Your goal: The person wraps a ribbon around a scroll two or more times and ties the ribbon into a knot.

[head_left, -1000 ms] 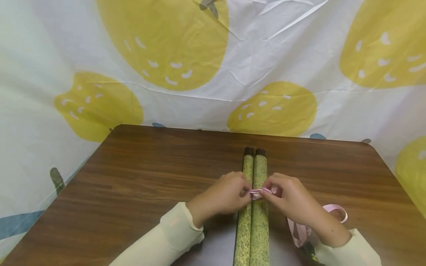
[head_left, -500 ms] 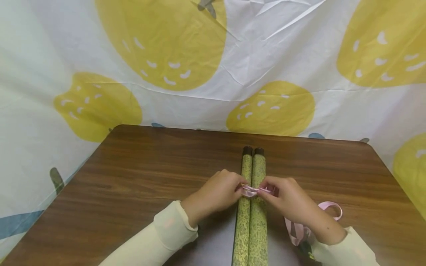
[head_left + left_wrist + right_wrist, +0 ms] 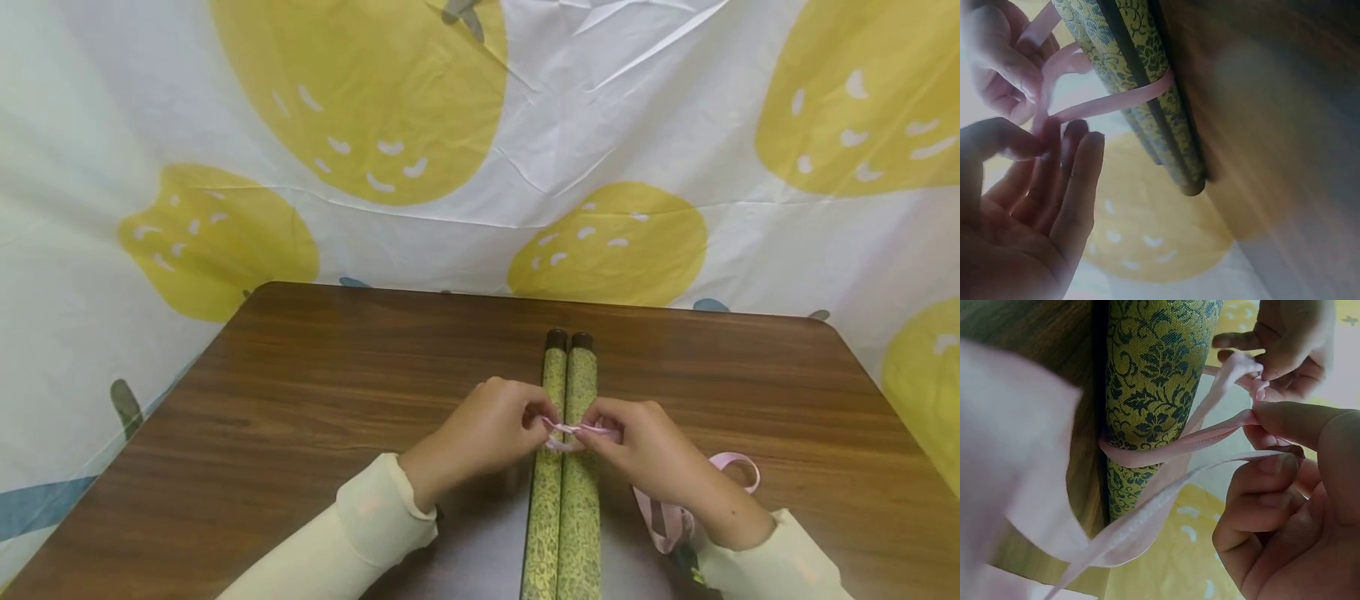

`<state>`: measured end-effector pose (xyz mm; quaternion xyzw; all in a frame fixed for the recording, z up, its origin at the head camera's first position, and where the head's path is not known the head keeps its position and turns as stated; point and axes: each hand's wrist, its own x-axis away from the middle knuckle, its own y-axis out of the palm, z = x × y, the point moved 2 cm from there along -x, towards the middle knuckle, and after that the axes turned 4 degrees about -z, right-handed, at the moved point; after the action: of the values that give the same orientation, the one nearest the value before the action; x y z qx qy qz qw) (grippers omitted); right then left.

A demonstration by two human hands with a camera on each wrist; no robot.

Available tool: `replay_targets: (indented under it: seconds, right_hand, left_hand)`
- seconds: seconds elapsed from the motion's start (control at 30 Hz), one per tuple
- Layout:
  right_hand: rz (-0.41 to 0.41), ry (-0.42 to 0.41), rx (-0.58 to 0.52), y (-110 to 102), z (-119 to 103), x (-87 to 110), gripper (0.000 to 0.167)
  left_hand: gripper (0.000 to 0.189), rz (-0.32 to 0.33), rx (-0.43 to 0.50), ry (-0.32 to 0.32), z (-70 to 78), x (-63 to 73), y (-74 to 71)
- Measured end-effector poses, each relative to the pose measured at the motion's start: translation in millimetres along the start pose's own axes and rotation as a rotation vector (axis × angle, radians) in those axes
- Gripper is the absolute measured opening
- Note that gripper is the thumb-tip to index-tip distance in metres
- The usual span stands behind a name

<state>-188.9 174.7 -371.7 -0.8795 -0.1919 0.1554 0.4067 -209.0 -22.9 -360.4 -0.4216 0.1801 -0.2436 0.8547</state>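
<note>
One wood-grain tabletop [image 3: 375, 358] is spreading beneath the left hand [image 3: 495, 425] and the right hand [image 3: 641, 442], and two floral brocade rolls [image 3: 581, 525] with dark end caps [image 3: 557, 338] are lying side by side between them. Both hands are pinching a pink satin ribbon [image 3: 1119, 101], which is looping around the rolls, its loose length lying near the right forearm [image 3: 723, 504].

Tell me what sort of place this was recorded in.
Probably a makeshift indoor filming corner, perhaps in a home, though the room beyond is hidden: a fruit-print cloth hangs behind a brown table, where two patterned rolls lie with a pink ribbon.
</note>
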Motion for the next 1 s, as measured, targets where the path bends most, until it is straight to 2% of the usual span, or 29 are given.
replay_targets:
  seconds: [0.2, 0.4, 0.57, 0.73, 0.83, 1.0]
  right_hand:
    - [0.002, 0.007, -0.008, 1, 0, -0.7, 0.007]
    - [-0.003, -0.004, 0.020, 2, -1, -1.2, 0.007]
    - [-0.003, -0.003, 0.033, 3, -1, -1.4, 0.007]
    - [-0.022, 0.014, 0.017, 3, -1, -0.9, 0.006]
    - [-0.024, 0.013, 0.013, 2, -1, -0.4, 0.006]
    - [-0.027, 0.011, 0.011, 1, 1, 1.3, 0.011]
  left_hand:
    - [0.019, -0.054, 0.122, -0.027, -3.9, -0.2, 1.0]
    - [0.018, -0.111, 0.191, -0.015, -6.2, -0.2, 0.2]
    - [0.017, -0.110, 0.172, 0.003, -7.5, -0.6, -1.7]
    - [0.004, -0.103, 0.185, 0.038, -10.3, -0.9, -3.0]
    - [0.010, -0.115, 0.194, 0.053, -13.2, -0.4, -5.2]
    - [0.004, -0.130, 0.134, 0.015, -22.4, 4.0, -11.8]
